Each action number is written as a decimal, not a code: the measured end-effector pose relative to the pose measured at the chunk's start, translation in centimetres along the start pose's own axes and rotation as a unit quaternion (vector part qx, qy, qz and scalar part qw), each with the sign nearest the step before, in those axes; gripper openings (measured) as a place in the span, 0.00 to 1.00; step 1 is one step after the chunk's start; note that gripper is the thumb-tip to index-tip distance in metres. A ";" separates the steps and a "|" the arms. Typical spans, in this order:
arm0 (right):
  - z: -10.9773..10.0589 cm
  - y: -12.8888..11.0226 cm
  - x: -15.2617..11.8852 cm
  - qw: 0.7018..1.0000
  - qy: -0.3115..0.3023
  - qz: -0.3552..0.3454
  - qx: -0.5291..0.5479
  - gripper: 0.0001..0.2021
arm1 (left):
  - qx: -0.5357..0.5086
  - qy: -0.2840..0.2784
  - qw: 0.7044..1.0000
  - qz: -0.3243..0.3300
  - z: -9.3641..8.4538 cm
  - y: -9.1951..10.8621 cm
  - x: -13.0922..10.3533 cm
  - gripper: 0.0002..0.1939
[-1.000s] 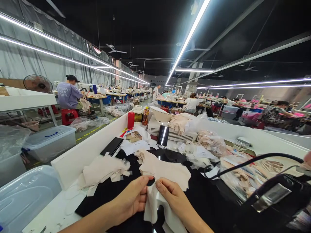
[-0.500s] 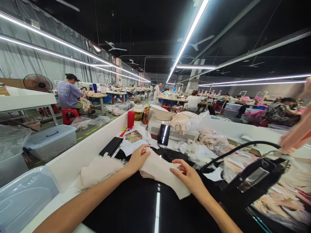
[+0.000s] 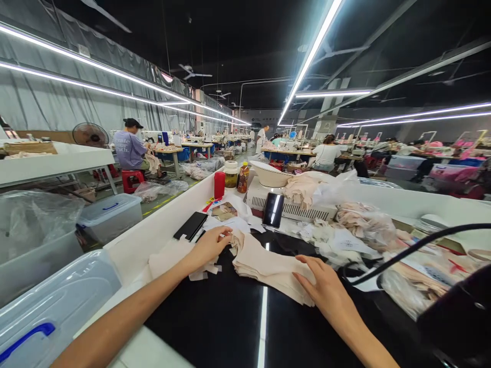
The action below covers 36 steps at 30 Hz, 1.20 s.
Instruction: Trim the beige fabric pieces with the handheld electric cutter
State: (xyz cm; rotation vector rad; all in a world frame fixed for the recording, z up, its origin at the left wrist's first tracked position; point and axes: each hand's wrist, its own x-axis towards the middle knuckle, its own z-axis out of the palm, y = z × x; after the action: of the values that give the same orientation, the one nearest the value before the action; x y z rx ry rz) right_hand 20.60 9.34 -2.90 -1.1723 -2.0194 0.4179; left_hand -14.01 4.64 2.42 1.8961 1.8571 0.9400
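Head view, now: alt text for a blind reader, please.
Left hand and right hand at opposite ends of a cream fabric stack on a glossy black surface. Behind stands a tilted phone; farther off, a person in purple sits on a red stool.

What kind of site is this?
Likely a garment or sewing workshop: cut fabric pieces stacked on the black worktop, bags of more fabric beside it, and rows of workstations with seated people behind.
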 end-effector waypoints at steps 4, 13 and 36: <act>0.5 -0.6 -0.8 0.999 -0.018 -0.033 -0.004 0.18 | 0.125 0.048 0.990 -0.049 -5.6 -2.1 -3.7 0.10; 2.5 -3.1 -1.7 0.993 -0.075 -0.089 0.017 0.12 | 0.171 0.055 0.980 -0.083 -6.6 -5.6 -7.2 0.11; 2.8 -13.1 -8.0 0.841 -0.244 0.188 0.444 0.31 | -0.349 -0.164 0.923 -0.013 0.9 6.3 -12.4 0.30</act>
State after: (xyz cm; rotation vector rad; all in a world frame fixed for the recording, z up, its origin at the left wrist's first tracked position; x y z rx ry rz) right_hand 13.00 -4.06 -0.43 -0.8706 -1.5871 1.7835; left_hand -7.82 -7.81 2.99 1.4613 1.1334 1.0182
